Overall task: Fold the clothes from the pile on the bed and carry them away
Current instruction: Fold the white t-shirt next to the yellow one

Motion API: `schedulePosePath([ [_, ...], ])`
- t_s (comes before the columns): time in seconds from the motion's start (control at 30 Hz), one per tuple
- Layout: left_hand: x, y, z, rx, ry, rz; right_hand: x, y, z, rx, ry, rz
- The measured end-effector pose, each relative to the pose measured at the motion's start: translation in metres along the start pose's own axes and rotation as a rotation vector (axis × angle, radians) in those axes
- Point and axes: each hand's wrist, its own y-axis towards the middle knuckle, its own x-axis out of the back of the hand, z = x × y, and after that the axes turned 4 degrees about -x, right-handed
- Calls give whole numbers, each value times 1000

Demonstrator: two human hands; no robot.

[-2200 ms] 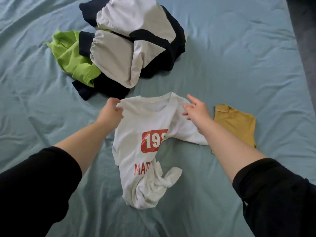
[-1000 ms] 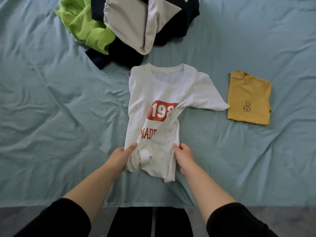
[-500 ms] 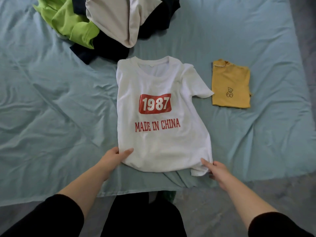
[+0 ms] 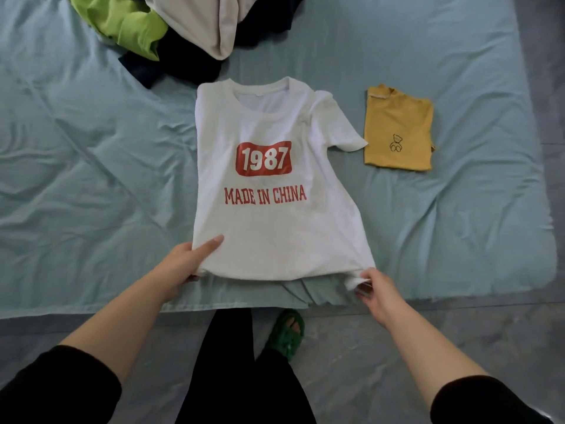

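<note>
White T-shirt (image 4: pixel 269 191) is flat on the bed, print up, collar at the far end, hem at the near edge, dead centre of the light blue sheet (image 4: pixel 91 154). The left hand (image 4: pixel 183 264) pinches the near left corner of the hem, thumb on top and the other fingers tucked underneath. The right hand (image 4: pixel 377 289) has its fingers curled round a bunched bit of the near right corner. Both hands are holding cloth, and I read this as spreading and smoothing, with no fold in this shirt yet. One piece looks done: a small mustard-yellow top (image 4: pixel 397 130) with a little bear outline sits folded just right of the T-shirt's spread sleeve. The pile (image 4: pixel 195 35) waits on the far side, with a lime-green garment (image 4: pixel 128 22), a cream one (image 4: pixel 208 26) and something dark navy (image 4: pixel 180 65), so most of the folding is ahead, and the carrying away too. What's hidden: the pile runs off the top of the frame, so I can't count what's in it. The T-shirt's left sleeve doesn't show, perhaps tucked under. The right fingertips are lost in the bunched hem. Near the bed edge, a green sandal (image 4: pixel 287 332) on the floor.
</note>
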Motion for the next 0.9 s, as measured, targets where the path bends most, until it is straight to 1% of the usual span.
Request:
schedulePosePath([
  [0.03, 2, -2, 5, 11, 131, 61, 5, 1, 2, 12, 53, -4],
  [0.1, 2, -4, 16, -6, 503, 194, 12, 5, 7, 21, 123, -9],
  [0.13, 0, -5, 22, -42, 642, 207, 15, 7, 9, 31, 120, -13],
  [0.17, -2, -7, 26, -78, 685, 180, 16, 8, 9, 44, 91, -20],
  [0.2, -4, -10, 28, -104, 640, 141, 18, 8, 9, 59, 45, -29],
  [0.3, -7, -23, 34, -135, 383, 55, 25, 8, 7, 72, -104, -60],
  [0.43, -14, -32, 49, -105, 201, -139, 36, 4, 0, 105, -299, -47],
  [0.5, -15, -31, 63, -72, 166, -191, 43, 9, -10, 100, -310, -3],
  [0.63, -15, -24, 102, 112, 76, -135, 61, 30, -35, 95, -402, 37],
  [0.67, -16, -22, 111, 132, 71, -136, 64, 35, -40, 92, -419, 37],
  [0.73, -20, -18, 125, 133, 52, -190, 68, 40, -49, 96, -451, 28],
  [0.83, -23, -16, 136, 120, -77, -291, 80, 39, -63, 96, -521, 13],
  [0.9, -20, -20, 142, 115, -62, -332, 90, 35, -74, 82, -559, 6],
])
